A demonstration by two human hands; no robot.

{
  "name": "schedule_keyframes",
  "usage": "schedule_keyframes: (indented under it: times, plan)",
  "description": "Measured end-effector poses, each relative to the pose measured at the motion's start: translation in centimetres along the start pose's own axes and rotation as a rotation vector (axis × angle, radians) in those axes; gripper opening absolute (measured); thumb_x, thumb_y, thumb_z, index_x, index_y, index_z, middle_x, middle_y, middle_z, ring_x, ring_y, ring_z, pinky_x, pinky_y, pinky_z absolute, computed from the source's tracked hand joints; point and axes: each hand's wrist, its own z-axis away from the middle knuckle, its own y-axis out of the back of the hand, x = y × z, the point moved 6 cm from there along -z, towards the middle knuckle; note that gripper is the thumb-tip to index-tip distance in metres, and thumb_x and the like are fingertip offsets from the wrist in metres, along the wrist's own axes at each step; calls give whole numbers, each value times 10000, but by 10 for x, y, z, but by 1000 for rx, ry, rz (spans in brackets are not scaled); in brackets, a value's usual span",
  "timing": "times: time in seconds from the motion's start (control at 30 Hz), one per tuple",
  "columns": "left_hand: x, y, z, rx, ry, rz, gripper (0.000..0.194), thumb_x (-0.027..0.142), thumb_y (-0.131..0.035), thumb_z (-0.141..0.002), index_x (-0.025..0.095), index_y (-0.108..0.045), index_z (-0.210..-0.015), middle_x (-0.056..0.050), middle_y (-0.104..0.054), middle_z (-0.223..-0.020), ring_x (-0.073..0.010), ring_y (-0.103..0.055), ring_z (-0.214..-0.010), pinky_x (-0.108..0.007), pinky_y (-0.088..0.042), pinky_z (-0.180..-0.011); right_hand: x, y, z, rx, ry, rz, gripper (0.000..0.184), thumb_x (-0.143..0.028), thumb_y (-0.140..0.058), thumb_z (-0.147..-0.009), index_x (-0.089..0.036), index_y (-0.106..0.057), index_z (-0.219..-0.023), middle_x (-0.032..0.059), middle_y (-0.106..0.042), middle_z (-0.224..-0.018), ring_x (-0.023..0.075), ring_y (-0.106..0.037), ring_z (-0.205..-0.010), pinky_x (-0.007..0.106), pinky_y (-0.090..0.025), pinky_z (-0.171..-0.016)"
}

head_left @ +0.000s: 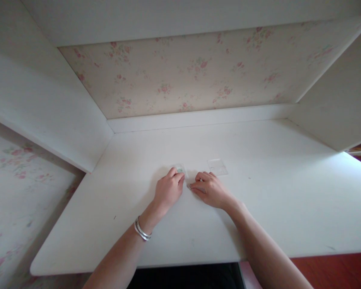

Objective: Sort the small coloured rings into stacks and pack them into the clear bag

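Note:
My left hand (pixel 169 188), with silver bangles at the wrist, is closed at the near side of a small clear plastic case (pixel 181 166). Something small and green (pixel 179 170) shows in the case by the fingertips. My right hand (pixel 209 189) is a little to the right, its thumb and fingers pinched together low over the table. A tiny pale thing shows at those fingertips, too small to name. Just beyond the right hand lies a flat, clear square plastic piece (pixel 218 167) like a lid, apart from the fingers.
Both forearms rest over a white desk (pixel 270 200) with a rounded front left corner. White side panels (pixel 48 88) stand left and right, and floral wallpaper (pixel 192 76) covers the back. A dark speck (pixel 114 217) lies at the left. Red floor (pixel 333 271) shows at the lower right.

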Motion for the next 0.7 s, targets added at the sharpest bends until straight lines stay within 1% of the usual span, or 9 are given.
schedule_keyframes:
  times: [0.13,0.2,0.27,0.33,0.4,0.5,0.6,0.7]
  plan:
    - [-5,4,4,43,9,71,249,313,-400,-934,259,-628,-1018,-20,-602,-937,-121,-607,-781,-215,-460,-674,1,-2,0,-6,18,-17,169,-219,-523,-877,-250,-690,-879,32,-572,-846,143,-507,-796,282,-354,-734]
    - [-8,7,9,72,12,121,247,307,-399,-935,251,-615,-1042,-22,-607,-956,-120,-611,-807,-215,-467,-721,1,-1,0,13,24,-47,172,-214,-516,-881,-242,-686,-886,37,-574,-848,147,-516,-806,283,-371,-746]
    - [-10,8,14,77,5,150,248,308,-395,-937,246,-614,-1036,-23,-611,-954,-122,-614,-819,-220,-470,-749,3,1,-1,49,16,-81,172,-221,-512,-885,-229,-684,-867,44,-573,-848,149,-527,-808,283,-389,-745]
    - [-7,6,19,45,-14,149,257,307,-381,-940,246,-620,-1012,-23,-615,-938,-126,-619,-814,-224,-476,-739,5,4,-1,109,-19,-124,178,-235,-504,-891,-218,-680,-868,49,-570,-836,147,-535,-790,279,-408,-727]
    - [-1,1,24,-13,-42,124,269,300,-365,-944,257,-622,-1007,-23,-618,-930,-134,-624,-803,-228,-481,-700,7,6,-2,193,-70,-181,188,-254,-492,-899,-217,-676,-905,49,-568,-829,147,-539,-773,278,-426,-709]
    - [12,-7,29,-103,-94,82,279,295,-352,-944,283,-608,-1055,-20,-623,-936,-146,-630,-785,-236,-486,-643,7,6,-7,303,-126,-255,201,-286,-485,-905,-220,-673,-927,47,-563,-833,145,-543,-762,274,-443,-695]
    - [21,-12,29,-161,-125,57,294,306,-340,-945,266,-614,-1040,-33,-626,-929,-158,-629,-767,-248,-492,-626,2,1,-15,336,-137,-267,213,-288,-478,-909,-217,-679,-910,48,-557,-832,144,-541,-760,269,-447,-692]
    - [23,-16,29,-185,-139,47,310,313,-330,-946,243,-630,-987,-46,-627,-940,-169,-630,-762,-263,-497,-621,-1,-5,-23,309,-132,-229,227,-279,-464,-914,-222,-684,-917,51,-558,-842,144,-538,-770,269,-447,-704]
